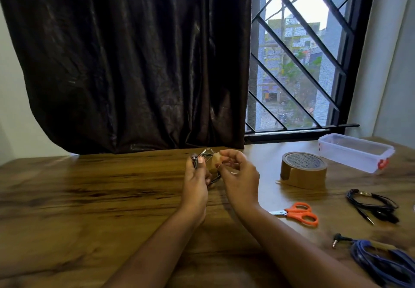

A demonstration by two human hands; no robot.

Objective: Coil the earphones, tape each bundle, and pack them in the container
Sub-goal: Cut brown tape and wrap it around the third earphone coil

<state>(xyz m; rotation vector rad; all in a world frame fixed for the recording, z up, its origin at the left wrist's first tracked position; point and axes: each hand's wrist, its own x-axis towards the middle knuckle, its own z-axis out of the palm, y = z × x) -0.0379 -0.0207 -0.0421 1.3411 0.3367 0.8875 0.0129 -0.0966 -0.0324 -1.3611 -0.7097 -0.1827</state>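
Observation:
My left hand (195, 179) grips a coiled bundle of dark earphones (205, 155) above the middle of the wooden table (89, 198). My right hand (239, 174) pinches a short strip of brown tape (216, 163) that lies against the coil. A roll of brown tape (303, 169) stands to the right. A clear plastic container (356, 152) with red clips sits open at the back right. A black earphone bundle (374, 204) and a blue one (381, 263), both banded with tape, lie at the right edge.
Orange-handled scissors (298, 213) lie on the table right of my right forearm. A dark curtain (134, 63) hangs behind the table, beside a barred window (298, 63).

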